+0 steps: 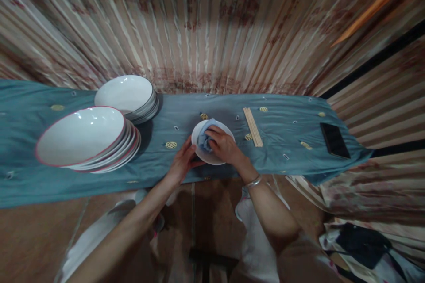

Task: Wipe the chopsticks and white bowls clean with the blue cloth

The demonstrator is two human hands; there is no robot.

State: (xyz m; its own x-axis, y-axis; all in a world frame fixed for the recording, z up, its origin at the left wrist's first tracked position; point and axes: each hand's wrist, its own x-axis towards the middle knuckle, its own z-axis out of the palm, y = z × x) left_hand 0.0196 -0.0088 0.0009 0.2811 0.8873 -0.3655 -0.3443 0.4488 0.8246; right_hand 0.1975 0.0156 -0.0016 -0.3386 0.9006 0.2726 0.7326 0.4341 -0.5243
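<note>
A small white bowl (212,159) is in front of me at the near side of the cloth-covered table. My left hand (182,159) grips its left rim, thumb on the edge and the fingers partly hidden beneath. Inside the bowl, my right hand (223,143) presses a light blue cloth (203,138) against the inner surface, fingers closed on it. A metal bangle (254,181) circles my right wrist. To the right of the bowl lies a bundle of pale wooden chopsticks (253,127), apart from both hands.
On the left stand a stack of red-rimmed white bowls (83,137) and, behind it, a stack of dark-rimmed bowls (124,95). A black phone (334,140) lies near the right end of the blue tablecloth (282,159). Pleated curtains (212,31) hang behind.
</note>
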